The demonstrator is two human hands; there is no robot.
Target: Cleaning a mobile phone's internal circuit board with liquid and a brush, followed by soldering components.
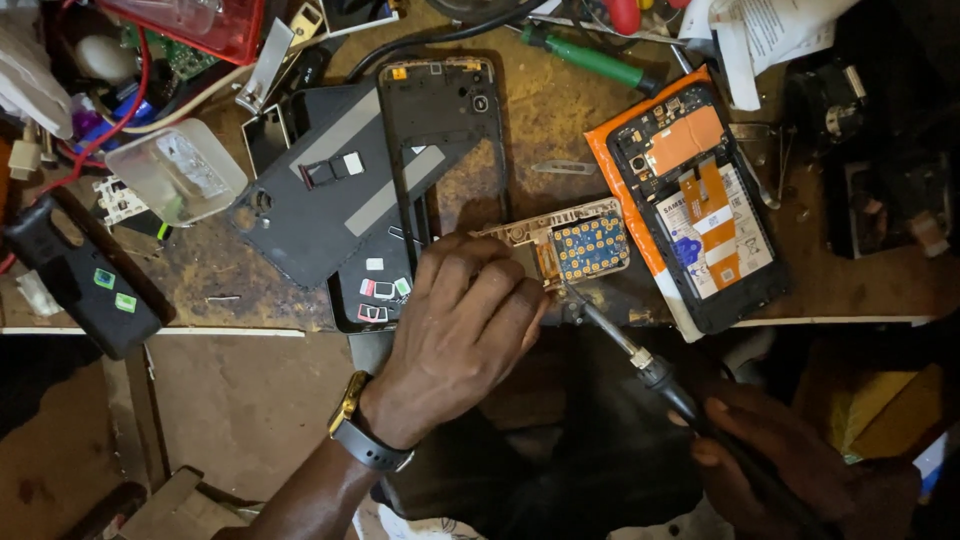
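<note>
A small keypad circuit board [580, 245], tan with a blue grid of gold contacts, lies near the front edge of the desk [250, 290]. The left hand [455, 330] presses down on the board's left end, fingers curled closed over it in a firm grip; a watch [362, 430] sits on that wrist. The right hand [770, 450], low in shadow, has its grip closed round the dark handle of a soldering iron [640, 365], whose metal tip touches the board's lower edge just beside the left fingertips. Just right of the board lies an opened phone [700, 205] with its orange-edged back exposed. To the left rest a grey back cover [320, 200] and a black phone frame [445, 120]. Further left stand a clear plastic tub [175, 170] and a black block [75, 275] with green stickers. A green-handled screwdriver [590, 55] lies at the back.
</note>
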